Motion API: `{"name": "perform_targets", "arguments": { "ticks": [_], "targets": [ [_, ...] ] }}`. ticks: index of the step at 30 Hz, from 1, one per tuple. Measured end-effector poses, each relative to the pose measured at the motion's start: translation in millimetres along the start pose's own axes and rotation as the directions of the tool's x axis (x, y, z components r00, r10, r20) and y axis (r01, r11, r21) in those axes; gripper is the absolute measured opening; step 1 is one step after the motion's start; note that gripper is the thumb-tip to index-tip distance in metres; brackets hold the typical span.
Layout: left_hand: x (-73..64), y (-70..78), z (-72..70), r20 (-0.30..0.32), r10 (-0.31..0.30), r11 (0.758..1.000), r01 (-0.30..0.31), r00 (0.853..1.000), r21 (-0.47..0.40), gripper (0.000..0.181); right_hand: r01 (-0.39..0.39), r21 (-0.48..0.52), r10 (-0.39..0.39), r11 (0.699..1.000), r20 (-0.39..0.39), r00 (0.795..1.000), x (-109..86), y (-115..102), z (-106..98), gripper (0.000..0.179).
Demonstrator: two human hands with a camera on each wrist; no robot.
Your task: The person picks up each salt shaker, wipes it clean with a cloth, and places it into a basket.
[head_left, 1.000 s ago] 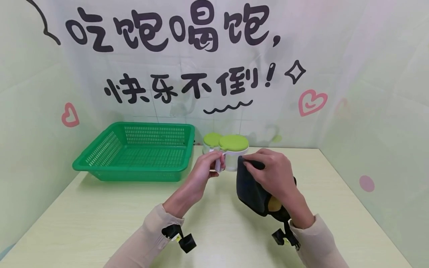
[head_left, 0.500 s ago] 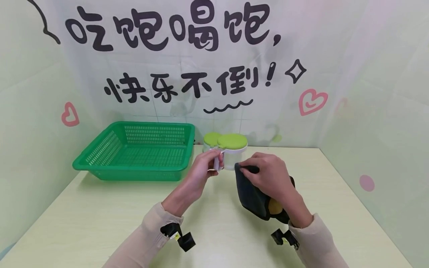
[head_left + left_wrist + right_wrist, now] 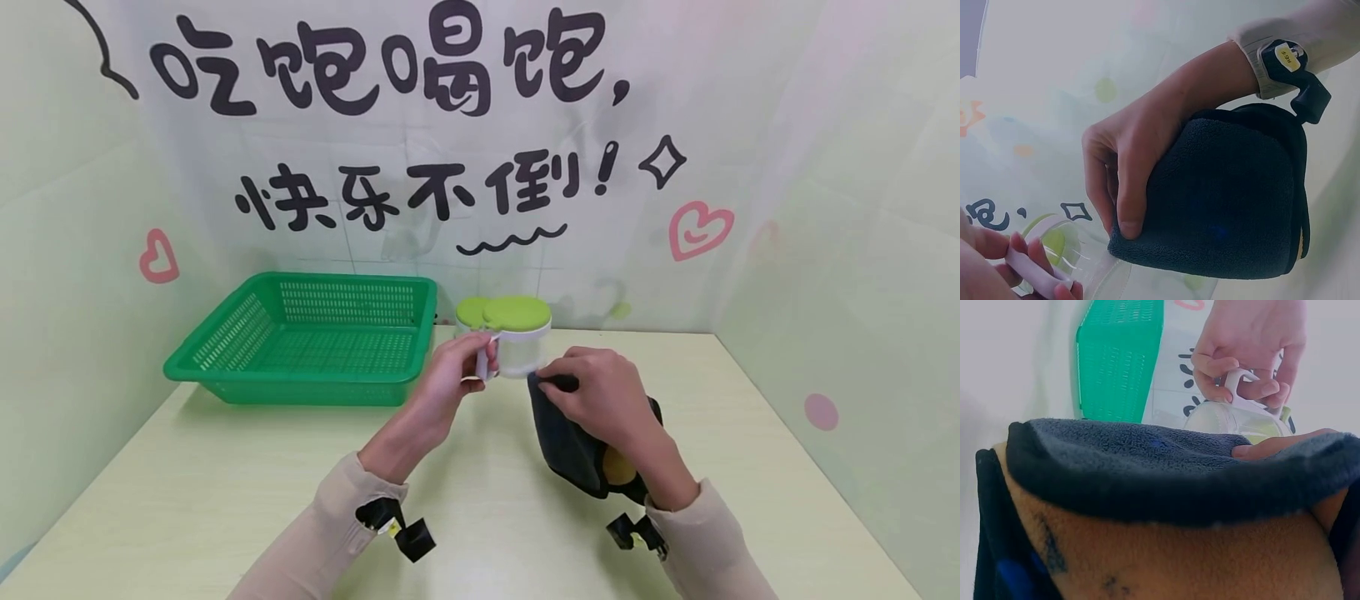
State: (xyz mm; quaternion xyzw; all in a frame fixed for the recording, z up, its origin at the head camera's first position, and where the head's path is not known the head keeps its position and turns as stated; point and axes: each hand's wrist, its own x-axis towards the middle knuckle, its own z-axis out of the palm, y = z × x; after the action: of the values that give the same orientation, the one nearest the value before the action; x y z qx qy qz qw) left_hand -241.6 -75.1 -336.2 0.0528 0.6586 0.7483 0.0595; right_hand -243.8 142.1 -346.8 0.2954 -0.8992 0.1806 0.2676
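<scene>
My left hand (image 3: 442, 375) grips the white handle (image 3: 1032, 272) of a clear seasoning jar (image 3: 521, 354) with a bright green lid (image 3: 519, 313). Whether the jar's base touches the table cannot be made out. On its right, my right hand (image 3: 609, 392) pinches a folded cleaning cloth (image 3: 562, 442), fingers on top. The cloth is dark grey and plush on one side, brown on the other, with black edging. Its tip is beside the jar's lower right side; contact is uncertain. A second green-lidded jar (image 3: 469, 312) stands behind, mostly hidden by the first.
A green plastic basket (image 3: 303, 392) with perforated walls sits at the back left of the pale table (image 3: 480, 517). Behind the table hangs a white printed backdrop (image 3: 420, 242), and light side walls flank it.
The held jar has shifted slightly left and away from me. My right hand and the cloth's tip have gone a little lower in the head view. The basket has stayed put.
</scene>
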Motion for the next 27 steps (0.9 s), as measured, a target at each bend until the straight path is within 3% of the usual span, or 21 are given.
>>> {"name": "perform_targets", "arguments": {
  "ticks": [6, 19, 27],
  "targets": [
    [-1.1, 0.1, -0.2, 0.01, 0.008, 1.0, -0.008, 1.0, 0.027, 0.029, 0.013, 0.002, -0.013, 1.0, -0.033, 0.999, 0.7, 0.3, -1.6, 0.011],
    [-0.3, -3.8, 1.4, 0.037, 0.01, 0.996, -0.014, 0.999, 0.088, 0.032, 0.026, 0.048, -0.016, 0.999, -0.203, 0.979, 1.1, 0.5, -6.9, 0.015],
    [-1.1, -2.8, 3.8, 0.033, -0.004, 0.996, 0.002, 0.999, 0.085, 0.031, 0.017, 0.061, -0.004, 0.998, -0.213, 0.977, 1.0, 4.4, -12.7, 0.016]
  ]
}}
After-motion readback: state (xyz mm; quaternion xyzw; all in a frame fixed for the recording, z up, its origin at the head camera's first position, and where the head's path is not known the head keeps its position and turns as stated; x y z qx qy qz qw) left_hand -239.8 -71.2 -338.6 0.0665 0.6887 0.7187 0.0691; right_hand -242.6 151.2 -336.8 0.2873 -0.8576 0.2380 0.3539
